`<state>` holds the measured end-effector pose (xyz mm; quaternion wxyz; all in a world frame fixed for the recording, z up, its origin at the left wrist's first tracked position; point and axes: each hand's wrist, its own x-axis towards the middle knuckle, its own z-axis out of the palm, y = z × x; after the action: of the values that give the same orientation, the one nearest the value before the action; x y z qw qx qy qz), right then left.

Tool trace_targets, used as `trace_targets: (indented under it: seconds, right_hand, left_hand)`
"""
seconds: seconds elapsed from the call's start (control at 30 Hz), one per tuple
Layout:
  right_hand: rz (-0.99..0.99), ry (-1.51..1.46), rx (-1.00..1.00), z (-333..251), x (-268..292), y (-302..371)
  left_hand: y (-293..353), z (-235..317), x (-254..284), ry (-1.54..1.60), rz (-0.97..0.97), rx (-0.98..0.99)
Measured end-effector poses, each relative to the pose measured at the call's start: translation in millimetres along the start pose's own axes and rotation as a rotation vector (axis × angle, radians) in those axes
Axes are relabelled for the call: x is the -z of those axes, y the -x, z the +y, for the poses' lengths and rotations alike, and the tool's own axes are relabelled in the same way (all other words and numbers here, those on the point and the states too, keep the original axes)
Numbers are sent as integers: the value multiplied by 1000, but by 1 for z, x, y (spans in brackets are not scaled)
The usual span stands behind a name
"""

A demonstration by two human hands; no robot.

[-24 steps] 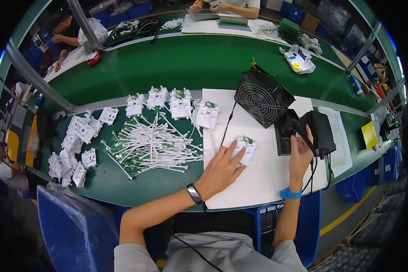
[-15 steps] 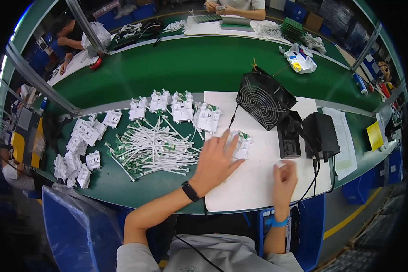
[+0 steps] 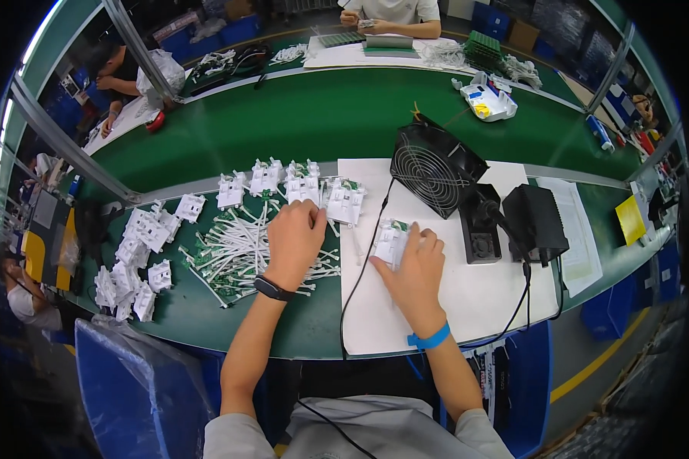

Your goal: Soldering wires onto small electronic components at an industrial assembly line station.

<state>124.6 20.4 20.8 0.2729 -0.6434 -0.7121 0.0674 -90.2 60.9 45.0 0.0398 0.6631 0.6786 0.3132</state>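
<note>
My left hand rests palm down on the right end of a loose pile of thin white sticks with green ends, fingers reaching toward a row of white plastic parts; whether it holds one is hidden. On the white sheet, my right hand covers a small white plastic part with a green board, fingers curled over it. A black cable runs between my two hands.
A black fan, a small black stand and a black box stand right of my hands. More white parts lie at the left. A blue bin with a plastic bag stands below left. Other people work across the green belt.
My left hand left the white part on the sheet and moved left onto the stick pile. My right hand came away from the black stand and settled on the white part.
</note>
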Motion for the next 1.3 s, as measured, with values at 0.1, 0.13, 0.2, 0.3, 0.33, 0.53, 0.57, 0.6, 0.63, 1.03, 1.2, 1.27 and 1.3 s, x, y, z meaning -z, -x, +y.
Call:
trace_targets:
  seconds: [0.1, 0.13, 0.2, 0.3, 0.33, 0.53, 0.57, 0.6, 0.63, 1.03, 1.2, 1.27, 1.3]
  right_hand:
    - [-82, 1, -27, -1, 4, -7]
    - [-128, -17, -46, 0, 6, -9]
    - [-112, -76, -44, 8, 6, -12]
    - [-109, -169, -50, 14, 10, -12]
    - [-109, -239, -76, 16, 10, -11]
    - [-57, -513, -71, -17, -2, -6]
    - [-11, -500, -4, -29, -5, -6]
    - [12, -472, 24, -37, -13, -9]
    - [14, -473, 25, -46, -17, -13]
    - [50, -285, 82, -61, -34, -22]
    - [208, -496, 216, -76, -23, -20]
    - [131, -879, 203, -87, -5, -19]
    - [71, -1086, 166, -94, 9, -17]
  left_hand:
    - [-4, -8, 6, 186, 49, -30]
    - [-4, -13, 5, 242, 55, -43]
    - [-7, -16, 6, 399, 87, -35]
    - [-10, -23, 7, 615, 118, -9]
    - [-12, -22, 6, 775, 175, 23]
    - [-15, -30, 13, 1061, 369, 70]
    - [-14, -29, 15, 1061, 371, 70]
    - [-14, -26, 16, 1058, 409, 79]
    - [-13, -25, 18, 1052, 448, 90]
    - [-13, -20, 42, 909, 724, -10]
    - [9, -16, 60, 638, 671, -244]
    - [16, -2, 68, 454, 515, -512]
    - [21, 13, 75, 428, 402, -573]
